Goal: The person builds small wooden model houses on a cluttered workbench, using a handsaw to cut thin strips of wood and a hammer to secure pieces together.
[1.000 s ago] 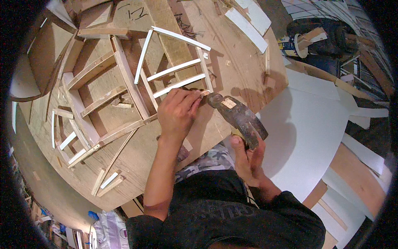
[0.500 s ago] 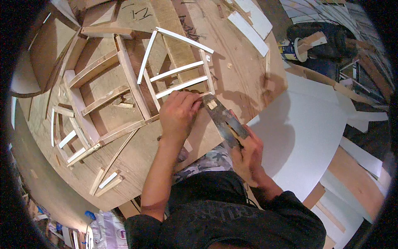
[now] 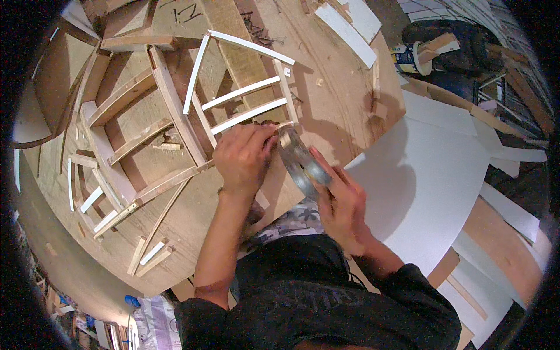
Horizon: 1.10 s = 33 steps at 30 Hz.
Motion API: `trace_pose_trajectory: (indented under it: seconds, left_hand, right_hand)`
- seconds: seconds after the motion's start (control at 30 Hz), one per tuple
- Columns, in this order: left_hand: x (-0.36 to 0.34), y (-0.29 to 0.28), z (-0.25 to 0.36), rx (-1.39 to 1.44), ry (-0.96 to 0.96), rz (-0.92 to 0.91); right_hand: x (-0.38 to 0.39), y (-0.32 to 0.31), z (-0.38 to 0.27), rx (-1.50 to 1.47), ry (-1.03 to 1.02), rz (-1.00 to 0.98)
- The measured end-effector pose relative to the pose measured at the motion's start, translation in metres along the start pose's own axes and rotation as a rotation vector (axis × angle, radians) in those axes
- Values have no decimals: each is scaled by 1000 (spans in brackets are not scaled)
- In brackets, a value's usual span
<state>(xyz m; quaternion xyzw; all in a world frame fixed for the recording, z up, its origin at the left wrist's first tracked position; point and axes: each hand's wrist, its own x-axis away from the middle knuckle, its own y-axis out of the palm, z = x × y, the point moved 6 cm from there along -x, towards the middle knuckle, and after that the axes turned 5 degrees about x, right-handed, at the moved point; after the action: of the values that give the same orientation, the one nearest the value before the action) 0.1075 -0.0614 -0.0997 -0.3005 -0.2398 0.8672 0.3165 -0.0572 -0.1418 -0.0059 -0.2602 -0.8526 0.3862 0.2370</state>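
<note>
My left hand (image 3: 240, 154) is closed at the near end of a small frame (image 3: 248, 116) of thin wooden strips, some white-faced. Its fingertips pinch a short wooden strip (image 3: 285, 125) beside the frame's near right corner; most of that strip is hidden by the fingers. My right hand (image 3: 345, 201) grips a grey metal tool (image 3: 302, 166) with a long gap in its body. Motion blurs the tool, so its exact kind is unclear. Its far end sits against or just beside the strip, close to my left fingertips.
A larger wooden frame (image 3: 169, 93) lies left of the small one. Loose sticks (image 3: 140, 256) rest near the table's front left edge. White-faced offcuts (image 3: 347, 35) and dark nails (image 3: 256, 29) lie at the back. A white sheet (image 3: 420, 192) and a bucket (image 3: 408, 58) are to the right.
The tool in my right hand has shifted slightly left and is now blurred. The frames and table appear a little farther left and up in the view.
</note>
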Motion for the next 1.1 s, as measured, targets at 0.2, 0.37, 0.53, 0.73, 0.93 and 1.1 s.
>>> trace_pose_trajectory:
  seconds: [0.2, 0.37, 0.53, 0.73, 0.93, 1.1]
  left_hand:
    - [2, 0, -4, 54, -76, -12]
    - [1, 1, -2, 67, -19, 51]
    - [0, -2, -1, 29, -31, 17]
    - [0, -3, -5, 55, -12, 35]
    - [4, 2, -8, 47, -35, -8]
    - [-1, 0, -4, 11, -25, -27]
  right_hand:
    - [18, 5, 38, 96, 61, 89]
    - [26, 0, 31, -85, 95, 178]
    - [12, 2, -5, 90, 33, -30]
    - [14, 14, -2, 20, -72, -35]
    - [-1, 13, 4, 93, -57, -11]
    - [4, 14, 4, 135, -25, -25]
